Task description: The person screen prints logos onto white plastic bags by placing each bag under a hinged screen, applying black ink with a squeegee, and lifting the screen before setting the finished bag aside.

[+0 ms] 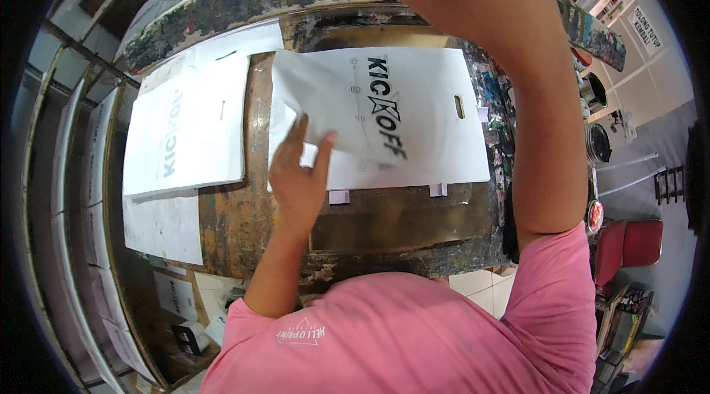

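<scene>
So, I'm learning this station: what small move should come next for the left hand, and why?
Perhaps the left hand should gently lift the printed white bag by its left side: that side looks curled up there, and similar bags lie piled to the left.

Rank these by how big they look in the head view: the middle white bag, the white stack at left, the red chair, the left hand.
1. White bag
2. White stack
3. Red chair and left hand: too alike to rank; the chair also stands farther away, which shrinks it.
</scene>
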Available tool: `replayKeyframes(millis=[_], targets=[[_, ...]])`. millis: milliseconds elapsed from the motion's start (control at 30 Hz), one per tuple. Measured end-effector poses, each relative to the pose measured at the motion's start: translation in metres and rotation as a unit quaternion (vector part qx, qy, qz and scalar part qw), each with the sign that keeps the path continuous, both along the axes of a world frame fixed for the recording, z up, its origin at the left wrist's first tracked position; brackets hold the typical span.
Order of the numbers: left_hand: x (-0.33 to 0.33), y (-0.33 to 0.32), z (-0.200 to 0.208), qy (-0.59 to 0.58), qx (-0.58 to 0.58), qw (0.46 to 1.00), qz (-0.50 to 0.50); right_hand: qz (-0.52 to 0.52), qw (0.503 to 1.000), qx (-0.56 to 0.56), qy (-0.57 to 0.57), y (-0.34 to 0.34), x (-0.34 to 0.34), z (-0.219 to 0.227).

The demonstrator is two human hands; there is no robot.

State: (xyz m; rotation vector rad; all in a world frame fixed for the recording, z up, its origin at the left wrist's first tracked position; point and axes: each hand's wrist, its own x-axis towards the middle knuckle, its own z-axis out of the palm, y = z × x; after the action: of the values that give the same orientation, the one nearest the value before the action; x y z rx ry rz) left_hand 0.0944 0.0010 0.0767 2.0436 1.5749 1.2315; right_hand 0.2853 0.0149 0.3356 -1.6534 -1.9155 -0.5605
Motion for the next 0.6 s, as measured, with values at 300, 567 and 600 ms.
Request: replayKeyframes(millis=[300, 567, 600], targets=[[-0.11, 0.013, -0.006, -0.284, -0.114, 0.946, 0.107, 0.102, 0.993, 0.05, 0.025, 0.013, 0.026, -0.019], [-0.324, 0.121, -0.036, -0.122, -0.12, 0.976, 0.135, 0.058, 0.995, 0.076, -0.017, -0.007, 0.018, -0.032], [-0.371, 0.137, -0.047, -0.095, -0.104, 0.979, 0.148, 0.062, 0.995, 0.073, -0.018, -0.009, 0.015, -0.035]])
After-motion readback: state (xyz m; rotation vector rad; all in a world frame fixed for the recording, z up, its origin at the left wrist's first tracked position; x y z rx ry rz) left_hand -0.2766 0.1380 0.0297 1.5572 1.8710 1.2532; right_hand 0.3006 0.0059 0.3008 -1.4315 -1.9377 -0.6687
